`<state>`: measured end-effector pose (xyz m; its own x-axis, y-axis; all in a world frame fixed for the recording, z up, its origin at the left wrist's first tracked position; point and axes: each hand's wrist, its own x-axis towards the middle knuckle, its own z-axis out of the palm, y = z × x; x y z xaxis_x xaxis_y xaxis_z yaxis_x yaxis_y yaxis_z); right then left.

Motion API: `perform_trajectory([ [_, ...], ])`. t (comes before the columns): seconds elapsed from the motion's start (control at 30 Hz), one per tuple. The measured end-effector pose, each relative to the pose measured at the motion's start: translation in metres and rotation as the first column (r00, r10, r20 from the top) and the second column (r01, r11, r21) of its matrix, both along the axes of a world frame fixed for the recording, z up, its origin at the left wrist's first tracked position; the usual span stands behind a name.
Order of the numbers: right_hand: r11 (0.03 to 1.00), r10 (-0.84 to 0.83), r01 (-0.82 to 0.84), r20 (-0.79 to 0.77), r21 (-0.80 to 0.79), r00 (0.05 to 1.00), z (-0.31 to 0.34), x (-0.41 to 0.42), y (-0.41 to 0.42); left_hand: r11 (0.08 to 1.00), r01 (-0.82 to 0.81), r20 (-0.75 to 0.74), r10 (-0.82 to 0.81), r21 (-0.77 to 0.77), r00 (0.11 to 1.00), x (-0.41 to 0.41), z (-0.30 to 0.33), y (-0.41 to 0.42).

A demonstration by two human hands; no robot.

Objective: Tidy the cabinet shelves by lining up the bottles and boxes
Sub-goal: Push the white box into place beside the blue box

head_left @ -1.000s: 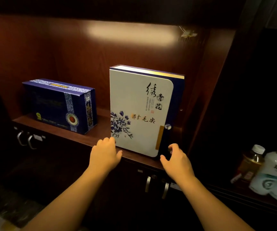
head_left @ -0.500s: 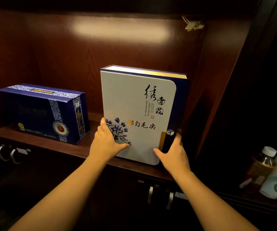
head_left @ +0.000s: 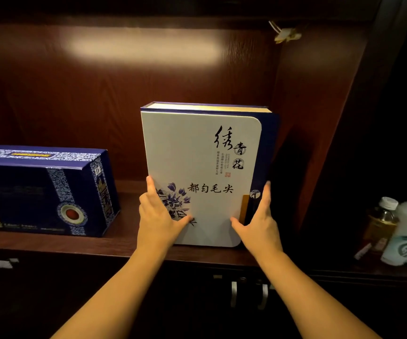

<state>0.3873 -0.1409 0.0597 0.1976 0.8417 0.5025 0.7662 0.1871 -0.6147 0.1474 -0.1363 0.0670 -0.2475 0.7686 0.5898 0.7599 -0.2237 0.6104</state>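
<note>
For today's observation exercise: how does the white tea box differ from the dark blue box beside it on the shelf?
The white tea box stands upright on its narrow edge; the dark blue box lies on its long side. The white tea box has a pale front with black calligraphy and a blue flower; the dark blue box has a patterned band with a round emblem. The left hand and right hand grip only the white one. Both sit on the same shelf.

1. dark wooden cabinet shelf (head_left: 124, 243) carries two boxes, well apart.
2. white tea gift box (head_left: 197, 172) stands upright near the shelf's right end.
3. navy patterned box (head_left: 38, 192) lies lengthwise at the left.
</note>
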Motion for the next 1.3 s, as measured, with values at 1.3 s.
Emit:
perform_trajectory([
  [1.3,1.000,-0.004,0.004,0.000,-0.023,1.000,-0.004,-0.124,0.032,0.997,0.029,-0.055,-0.033,-0.073,0.998,-0.142,0.009,0.008],
])
